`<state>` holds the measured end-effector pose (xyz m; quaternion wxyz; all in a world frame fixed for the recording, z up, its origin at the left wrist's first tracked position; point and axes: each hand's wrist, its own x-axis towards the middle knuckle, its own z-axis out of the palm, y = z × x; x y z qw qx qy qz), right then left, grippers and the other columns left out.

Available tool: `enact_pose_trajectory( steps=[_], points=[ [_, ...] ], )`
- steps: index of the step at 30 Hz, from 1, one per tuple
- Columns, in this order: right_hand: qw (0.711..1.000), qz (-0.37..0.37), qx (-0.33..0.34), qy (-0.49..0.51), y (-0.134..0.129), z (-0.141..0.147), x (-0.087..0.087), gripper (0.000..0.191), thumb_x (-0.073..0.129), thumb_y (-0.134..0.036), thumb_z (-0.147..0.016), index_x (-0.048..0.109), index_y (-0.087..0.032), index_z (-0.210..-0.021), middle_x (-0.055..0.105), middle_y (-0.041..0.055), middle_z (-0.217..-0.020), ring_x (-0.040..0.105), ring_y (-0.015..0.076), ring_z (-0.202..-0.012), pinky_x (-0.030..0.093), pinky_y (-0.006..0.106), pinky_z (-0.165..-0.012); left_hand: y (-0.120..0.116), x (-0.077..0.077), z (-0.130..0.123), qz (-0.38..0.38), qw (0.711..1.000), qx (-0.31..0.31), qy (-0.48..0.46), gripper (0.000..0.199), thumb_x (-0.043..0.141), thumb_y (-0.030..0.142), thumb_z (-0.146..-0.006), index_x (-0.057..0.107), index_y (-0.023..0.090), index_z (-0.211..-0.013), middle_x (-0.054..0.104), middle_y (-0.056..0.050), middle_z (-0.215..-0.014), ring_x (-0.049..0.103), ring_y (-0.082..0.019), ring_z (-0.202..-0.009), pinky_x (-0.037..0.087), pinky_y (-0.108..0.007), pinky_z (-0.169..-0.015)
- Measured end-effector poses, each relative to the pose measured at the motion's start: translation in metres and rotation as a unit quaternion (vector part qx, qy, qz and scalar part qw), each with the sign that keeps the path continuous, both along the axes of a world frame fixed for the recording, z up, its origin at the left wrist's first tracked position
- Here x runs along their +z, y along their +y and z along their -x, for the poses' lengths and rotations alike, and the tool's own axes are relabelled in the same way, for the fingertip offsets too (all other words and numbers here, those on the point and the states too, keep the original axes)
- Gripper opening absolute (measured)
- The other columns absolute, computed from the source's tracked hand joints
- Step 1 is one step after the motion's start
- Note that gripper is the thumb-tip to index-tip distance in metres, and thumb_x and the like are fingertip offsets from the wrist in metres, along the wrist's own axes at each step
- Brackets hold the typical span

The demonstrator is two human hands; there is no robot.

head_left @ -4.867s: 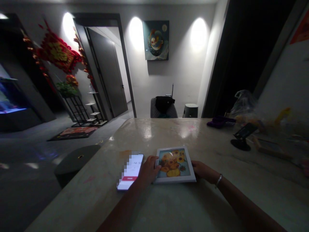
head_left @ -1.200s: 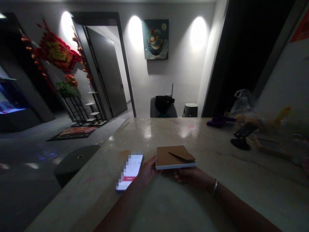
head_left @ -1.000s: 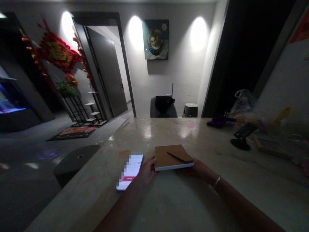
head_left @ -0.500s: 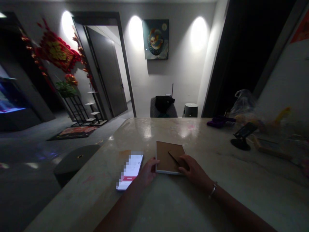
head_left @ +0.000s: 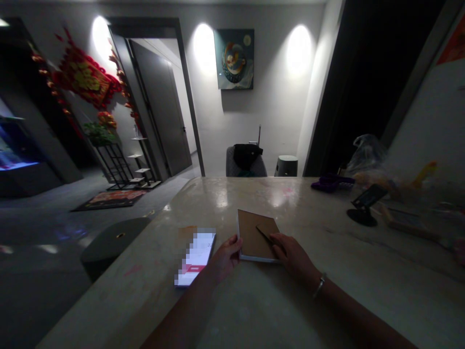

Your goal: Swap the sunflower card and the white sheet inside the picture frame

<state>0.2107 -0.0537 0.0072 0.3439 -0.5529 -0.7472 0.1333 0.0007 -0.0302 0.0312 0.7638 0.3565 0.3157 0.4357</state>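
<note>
A flat, brown rectangular board (head_left: 252, 237) with thin white edges is in front of me, its near left corner slightly raised. My left hand (head_left: 228, 252) grips its left edge, thumb on top and the other fingers partly hidden. A thin dark stick (head_left: 263, 233) slants across the brown face; its lower end runs under the fingers of my right hand (head_left: 286, 249). Those fingers are curled over the board's right side, and whether the stick is fixed to the board I cannot tell. Left of my left hand lies a lit phone (head_left: 198, 257), its screen partly blurred.
The pale stone table (head_left: 232, 300) has a black phone stand (head_left: 365, 206), a wooden-edged tray-like object (head_left: 409, 220) and a purple item (head_left: 329, 183) on its right side. A dark stool (head_left: 112, 237) stands at the left edge; a grey chair (head_left: 247, 165) is beyond the far edge.
The board has shifted slightly to the right and turned a little, with the dark stick on it. Both hands have moved slightly with it.
</note>
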Motion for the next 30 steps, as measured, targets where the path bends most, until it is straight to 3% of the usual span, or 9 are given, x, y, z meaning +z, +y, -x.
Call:
enact_pose_trajectory(
  steps=[5, 9, 11, 15, 20, 30],
  points=[
    [0.999, 0.006, 0.038, 0.011, -0.003, -0.003, 0.009, 0.032, 0.047, -0.023, -0.076, 0.054, -0.019, -0.106, 0.058, 0.0079, -0.106, 0.051, 0.02, -0.099, 0.038, 0.035, -0.089, 0.007, -0.004, 0.001, 0.05, 0.998, 0.039, -0.002, 0.025, 0.059, 0.026, -0.072, 0.061, 0.014, -0.094, 0.067, -0.01, -0.089, 0.061, -0.024, -0.088, 0.047, -0.036, -0.077],
    [0.993, 0.044, 0.112, -0.005, -0.01, -0.003, 0.023, 0.035, 0.052, -0.019, -0.07, 0.053, -0.019, -0.106, 0.055, 0.0075, -0.104, 0.051, 0.0181, -0.095, 0.04, 0.032, -0.084, 0.016, -0.004, 0.005, 0.057, 0.982, 0.177, 0.001, 0.018, 0.057, 0.023, -0.073, 0.061, 0.015, -0.089, 0.068, -0.007, -0.085, 0.063, -0.022, -0.083, 0.048, -0.034, -0.075],
    [0.989, 0.062, 0.136, -0.024, -0.014, -0.003, 0.03, 0.038, 0.053, -0.019, -0.069, 0.051, -0.02, -0.108, 0.054, 0.0072, -0.103, 0.051, 0.0179, -0.093, 0.041, 0.031, -0.082, 0.019, -0.004, 0.006, 0.062, 0.974, 0.217, -0.001, 0.013, 0.056, 0.022, -0.074, 0.061, 0.015, -0.085, 0.069, -0.006, -0.081, 0.064, -0.021, -0.08, 0.049, -0.033, -0.074],
    [0.987, 0.078, 0.133, -0.04, -0.018, 0.0, 0.037, 0.039, 0.055, -0.025, -0.071, 0.049, -0.022, -0.11, 0.052, 0.007, -0.105, 0.05, 0.0187, -0.093, 0.04, 0.032, -0.082, 0.019, -0.002, 0.005, 0.077, 0.973, 0.219, -0.003, 0.009, 0.055, 0.022, -0.076, 0.06, 0.015, -0.079, 0.068, -0.005, -0.072, 0.065, -0.02, -0.075, 0.05, -0.033, -0.071],
    [0.988, 0.089, 0.126, -0.023, -0.016, 0.0, 0.033, 0.039, 0.055, -0.029, -0.073, 0.048, -0.022, -0.111, 0.052, 0.0067, -0.104, 0.051, 0.0179, -0.092, 0.04, 0.032, -0.082, 0.017, 0.0, 0.004, 0.082, 0.969, 0.231, -0.007, 0.006, 0.055, 0.02, -0.076, 0.059, 0.016, -0.076, 0.067, -0.004, -0.069, 0.065, -0.019, -0.072, 0.05, -0.032, -0.071],
    [0.987, 0.09, 0.128, 0.027, -0.013, -0.003, 0.029, 0.035, 0.051, -0.028, -0.077, 0.05, -0.021, -0.111, 0.054, 0.0075, -0.108, 0.051, 0.0186, -0.097, 0.039, 0.034, -0.087, 0.015, 0.001, 0.004, 0.061, 0.975, 0.215, 0.002, 0.009, 0.057, 0.024, -0.075, 0.061, 0.018, -0.081, 0.068, -0.005, -0.082, 0.063, -0.02, -0.082, 0.048, -0.033, -0.076]
  ],
)
